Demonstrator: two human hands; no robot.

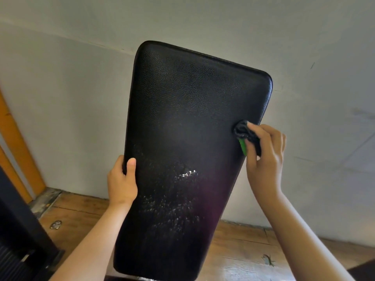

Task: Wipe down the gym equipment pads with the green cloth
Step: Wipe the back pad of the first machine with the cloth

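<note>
**Wiping the right edge of the gym pad, one hand holding it up**

I've got the black pad (182, 118) stood up mid-frame, tilted a bit. My left hand (121, 183) grips its left edge, thumb curled over the front, fingers hidden behind. My right hand (265, 157) is curled round the bunched cloth (244, 136), which looks mostly dark with a green strip showing, pressed against the pad's right edge at mid-right of the frame. There's a wet shine (182, 189) lower centre. My worry is that pushing on one edge while only one hand holds the other could twist the pad out of my grip onto the wooden floor (243, 250), especially if that wet reaches my thumb. The cloth could also skid off the edge.
</note>
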